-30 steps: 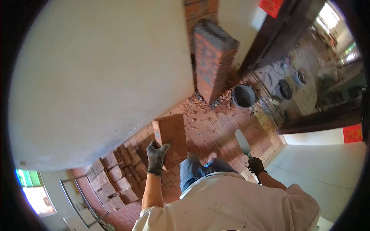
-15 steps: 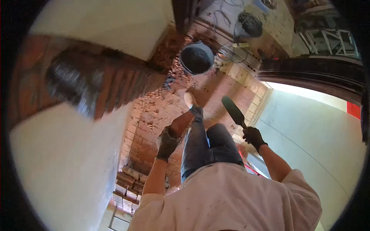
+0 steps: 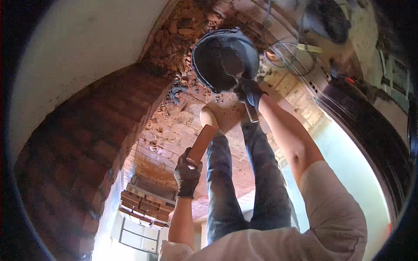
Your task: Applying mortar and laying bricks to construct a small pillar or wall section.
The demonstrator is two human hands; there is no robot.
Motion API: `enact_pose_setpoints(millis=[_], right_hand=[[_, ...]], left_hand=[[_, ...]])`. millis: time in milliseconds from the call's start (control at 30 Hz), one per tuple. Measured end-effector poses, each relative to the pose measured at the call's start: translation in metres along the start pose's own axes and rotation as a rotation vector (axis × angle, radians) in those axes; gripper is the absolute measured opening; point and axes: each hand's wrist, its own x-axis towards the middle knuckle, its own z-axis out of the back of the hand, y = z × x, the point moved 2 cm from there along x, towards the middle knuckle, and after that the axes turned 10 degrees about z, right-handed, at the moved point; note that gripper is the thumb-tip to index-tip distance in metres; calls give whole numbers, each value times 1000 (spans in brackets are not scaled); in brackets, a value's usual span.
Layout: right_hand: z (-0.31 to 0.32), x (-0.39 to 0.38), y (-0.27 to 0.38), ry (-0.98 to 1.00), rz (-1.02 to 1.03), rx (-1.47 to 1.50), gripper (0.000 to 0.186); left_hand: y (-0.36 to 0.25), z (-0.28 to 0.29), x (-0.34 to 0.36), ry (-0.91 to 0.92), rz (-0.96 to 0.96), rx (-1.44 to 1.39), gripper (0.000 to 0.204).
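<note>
My left hand (image 3: 188,175), in a dark glove, grips the lower end of a reddish brick (image 3: 202,144) held up at a slant beside my left leg. My gloved right hand (image 3: 250,90) is closed round a trowel (image 3: 251,113), its handle end pointing back toward me. The trowel's blade reaches into a round dark bucket (image 3: 252,54) on the floor in front of my feet. Dark grey mortar (image 3: 209,63) lies in the bucket; blade and mortar are hard to tell apart.
A brick wall section (image 3: 96,143) runs along the left. Broken rubble (image 3: 185,32) lies beyond it. Stacked bricks (image 3: 146,203) stand at the lower left. A looped cable (image 3: 278,56) lies right of the bucket, near a dark wooden frame (image 3: 365,124).
My right hand has swung the trowel from the right side forward into the bucket. The bucket appears larger and closer. My left hand still holds the brick.
</note>
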Motion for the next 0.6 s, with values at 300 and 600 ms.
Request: enact_pose_setpoints(millis=[300, 600], right_hand=[[71, 54, 50, 422, 867, -2000, 20], [28, 45, 33, 290, 554, -1442, 38]], left_hand=[[-10, -57, 44, -39, 173, -41, 61], [-26, -63, 57, -138, -6, -59, 68]])
